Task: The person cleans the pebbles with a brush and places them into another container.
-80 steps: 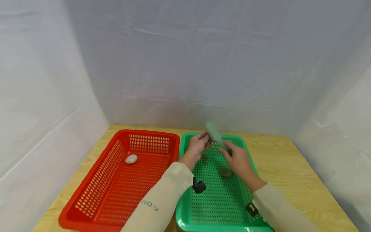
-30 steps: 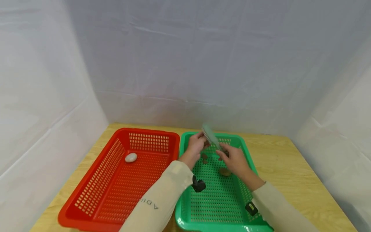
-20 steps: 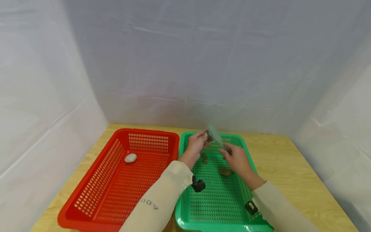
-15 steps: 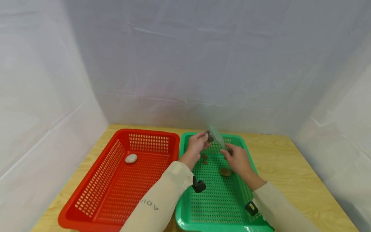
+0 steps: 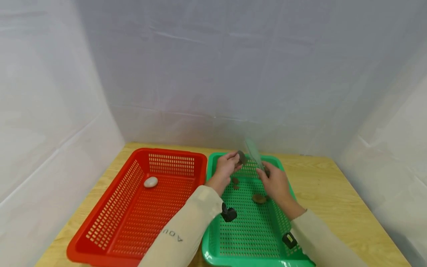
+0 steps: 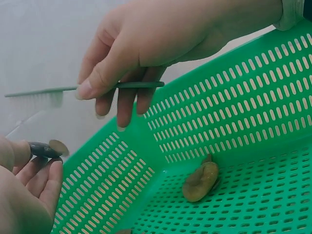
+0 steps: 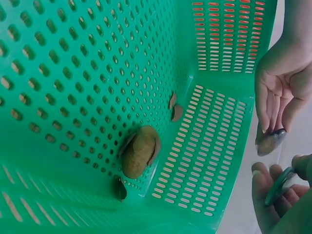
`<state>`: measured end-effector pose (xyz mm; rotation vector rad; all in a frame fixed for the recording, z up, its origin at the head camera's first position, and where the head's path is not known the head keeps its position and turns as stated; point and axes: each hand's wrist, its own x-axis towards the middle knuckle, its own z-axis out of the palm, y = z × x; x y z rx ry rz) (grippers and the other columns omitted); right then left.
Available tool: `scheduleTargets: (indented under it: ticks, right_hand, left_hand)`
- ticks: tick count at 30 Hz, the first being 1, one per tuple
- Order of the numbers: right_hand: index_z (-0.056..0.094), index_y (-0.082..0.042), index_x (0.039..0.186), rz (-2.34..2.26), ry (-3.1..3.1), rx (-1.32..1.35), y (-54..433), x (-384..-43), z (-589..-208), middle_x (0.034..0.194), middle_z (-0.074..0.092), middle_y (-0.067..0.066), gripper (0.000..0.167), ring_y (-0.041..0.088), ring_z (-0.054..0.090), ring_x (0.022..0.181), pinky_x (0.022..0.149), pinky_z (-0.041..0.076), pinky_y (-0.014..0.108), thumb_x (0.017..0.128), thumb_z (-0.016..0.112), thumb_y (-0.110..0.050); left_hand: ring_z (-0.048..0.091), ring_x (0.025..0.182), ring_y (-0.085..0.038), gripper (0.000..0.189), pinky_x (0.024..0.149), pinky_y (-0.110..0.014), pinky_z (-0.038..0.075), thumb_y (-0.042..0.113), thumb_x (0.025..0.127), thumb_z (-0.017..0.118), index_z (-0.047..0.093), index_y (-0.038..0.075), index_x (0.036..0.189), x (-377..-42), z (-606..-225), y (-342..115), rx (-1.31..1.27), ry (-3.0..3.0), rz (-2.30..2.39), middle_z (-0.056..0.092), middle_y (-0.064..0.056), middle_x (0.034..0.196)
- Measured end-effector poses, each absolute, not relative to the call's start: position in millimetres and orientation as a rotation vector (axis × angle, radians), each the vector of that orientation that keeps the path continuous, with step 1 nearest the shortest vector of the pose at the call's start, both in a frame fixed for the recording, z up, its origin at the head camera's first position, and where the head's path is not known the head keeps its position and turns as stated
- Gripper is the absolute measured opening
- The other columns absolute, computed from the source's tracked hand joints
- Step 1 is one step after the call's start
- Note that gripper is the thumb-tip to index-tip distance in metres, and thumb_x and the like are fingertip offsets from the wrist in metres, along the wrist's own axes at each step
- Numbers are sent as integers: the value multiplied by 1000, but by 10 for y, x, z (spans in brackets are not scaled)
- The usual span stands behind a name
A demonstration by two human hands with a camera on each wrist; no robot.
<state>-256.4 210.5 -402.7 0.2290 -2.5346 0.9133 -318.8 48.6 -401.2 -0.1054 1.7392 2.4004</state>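
Note:
My left hand (image 5: 226, 167) pinches a small, dark, smooth stone-like piece (image 5: 241, 157) with a tan patch at one end (image 6: 59, 147), above the far end of the green basket (image 5: 213, 246). To its right, my right hand (image 5: 275, 181) grips a pale green brush (image 5: 253, 151) by the handle. In the left wrist view the brush's bristles (image 6: 36, 101) point down, above and apart from the dark piece. Inside the basket lies a brown, mud-coloured lump (image 7: 138, 156) with flat flakes against it. Several thin brown flakes (image 7: 177, 113) lie near the basket's far end.
A red basket (image 5: 75, 246) stands to the left, close beside the green one, with a white oval stone (image 5: 151, 182) in it. Both rest on a wooden table (image 5: 333, 200). Pale sheeting (image 5: 213, 74) hangs behind and on both sides.
The brush was over the dark piece with its bristles against it; now it has swung right and up, leaving the piece exposed. The left hand stays nearly in place.

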Motion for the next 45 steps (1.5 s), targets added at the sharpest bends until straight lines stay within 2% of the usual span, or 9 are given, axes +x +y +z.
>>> scheduleTargets:
  ticks: [7, 14, 21, 25, 35, 39, 45]
  right_hand:
    - [62, 2, 124, 919, -2527, 316, 2057, -2541, -4009, 78, 71, 6, 35, 16, 65, 65, 56, 51, 32, 96, 64, -19]
    - [59, 2, 129, 969, -2639, 378, 2040, -2537, -4026, 84, 71, 6, 38, 16, 68, 71, 57, 54, 31, 97, 63, -19]
    - [59, 1, 129, 1000, -2666, 355, 2043, -2554, -4047, 84, 71, 9, 39, 25, 69, 73, 54, 52, 30, 96, 63, -18]
    - [59, 2, 129, 996, -2677, 332, 2053, -2554, -4051, 82, 71, 7, 39, 22, 68, 69, 52, 51, 29, 97, 63, -18]
    - [57, 7, 128, 1004, -2695, 194, 2091, -2592, -4042, 87, 71, 14, 40, 20, 68, 67, 55, 54, 33, 96, 63, -16]
    - [57, 7, 128, 1009, -2687, 152, 2102, -2600, -4040, 87, 71, 15, 39, 22, 68, 67, 53, 52, 32, 97, 62, -17]
    - [57, 6, 126, 1021, -2540, 142, 2119, -2583, -4051, 86, 70, 15, 37, 25, 68, 70, 57, 54, 34, 98, 60, -18]
  left_hand:
    - [63, 106, -27, 35, 87, -31, 56, 14, 100, 56, 58, 2, 133, -3190, -4019, 503, -101, 1762, 2404, 60, -19, 126]
    - [63, 111, -28, 39, 91, -35, 54, 9, 100, 54, 53, 1, 138, -3200, -4024, 514, -92, 1775, 2400, 61, -19, 127]
    - [62, 111, -28, 38, 92, -35, 54, 13, 102, 51, 52, 3, 139, -3195, -4021, 502, -101, 1768, 2388, 61, -19, 127]
    - [62, 111, -29, 37, 91, -34, 54, 12, 103, 50, 53, 2, 138, -3181, -4013, 500, -96, 1749, 2407, 60, -21, 127]
    - [63, 109, -30, 34, 87, -31, 56, 11, 102, 52, 57, 1, 134, -3194, -3990, 516, -122, 1721, 2429, 60, -23, 127]
    - [64, 109, -29, 34, 86, -30, 57, 11, 102, 52, 57, 1, 134, -3201, -3987, 516, -128, 1714, 2430, 60, -24, 127]
    - [63, 111, -30, 35, 86, -31, 56, 10, 102, 50, 55, 1, 135, -3202, -4005, 517, -124, 1708, 2426, 59, -23, 129]
